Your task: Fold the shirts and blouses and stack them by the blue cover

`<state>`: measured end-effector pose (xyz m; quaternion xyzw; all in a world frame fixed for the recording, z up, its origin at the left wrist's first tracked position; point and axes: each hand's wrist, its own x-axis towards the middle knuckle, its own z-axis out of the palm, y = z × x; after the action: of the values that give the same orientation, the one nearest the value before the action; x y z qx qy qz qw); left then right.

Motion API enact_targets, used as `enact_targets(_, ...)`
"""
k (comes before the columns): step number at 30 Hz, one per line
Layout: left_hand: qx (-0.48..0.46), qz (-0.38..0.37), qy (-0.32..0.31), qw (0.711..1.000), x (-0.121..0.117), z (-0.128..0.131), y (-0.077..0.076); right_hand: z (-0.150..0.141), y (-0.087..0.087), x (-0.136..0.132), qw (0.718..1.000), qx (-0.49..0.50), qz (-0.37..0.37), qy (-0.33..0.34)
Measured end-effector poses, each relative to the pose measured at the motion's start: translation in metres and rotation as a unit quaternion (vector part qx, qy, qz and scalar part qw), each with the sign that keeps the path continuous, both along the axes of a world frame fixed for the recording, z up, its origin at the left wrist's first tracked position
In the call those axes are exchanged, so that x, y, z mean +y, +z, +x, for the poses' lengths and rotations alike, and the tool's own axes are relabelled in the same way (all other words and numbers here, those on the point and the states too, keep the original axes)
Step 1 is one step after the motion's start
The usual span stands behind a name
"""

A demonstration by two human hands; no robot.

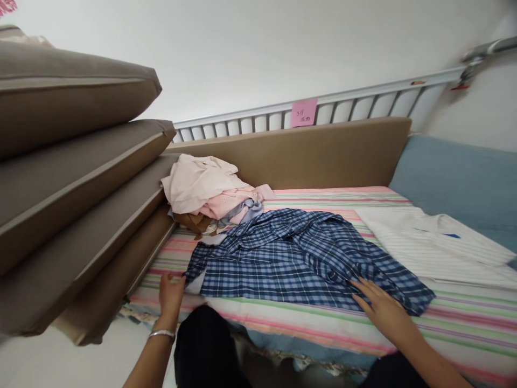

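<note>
A blue plaid shirt (274, 258) is spread across the striped bed sheet, rumpled along its upper side. At its left end, my left hand (171, 295) has its fingers closed on the edge of the fabric. My right hand (379, 310) rests with fingers outstretched on the shirt's lower right part. Behind the shirt's left end lies a heap of clothes, with a pale pink shirt (202, 183) on top. To the right, a white striped shirt (428, 242) lies flat.
Thick brown cushions (81, 178) are stacked at the left, overhanging the bed. A brown padded board (323, 156) leans on the white rail (250, 116) at the back, below a pink note (304, 112). A blue cushion (460, 178) stands at the right. The striped sheet (283, 312) covers the bed.
</note>
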<state>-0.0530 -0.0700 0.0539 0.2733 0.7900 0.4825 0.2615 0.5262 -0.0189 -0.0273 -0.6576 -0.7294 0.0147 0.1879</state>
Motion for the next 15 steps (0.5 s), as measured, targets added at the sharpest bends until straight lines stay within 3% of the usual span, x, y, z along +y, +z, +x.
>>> enact_targets(3,0.143,-0.008,-0.099,0.985,0.005,-0.005,0.008,0.002,-0.003,0.001,1.0,0.007,-0.003,0.002)
enact_targets(6,0.256,-0.074,-0.217,0.939,0.001,-0.015,0.015,0.004,-0.004,0.002,1.0,0.008,-0.005,0.009)
enact_targets(11,0.301,-0.125,-0.176,0.929,-0.012,-0.045,0.034,0.004,-0.003,0.003,1.0,0.015,-0.003,0.015)
enact_targets(15,0.308,-0.105,-0.157,0.933,-0.007,-0.036,0.031,0.002,0.001,0.002,0.999,0.039,-0.004,0.01)
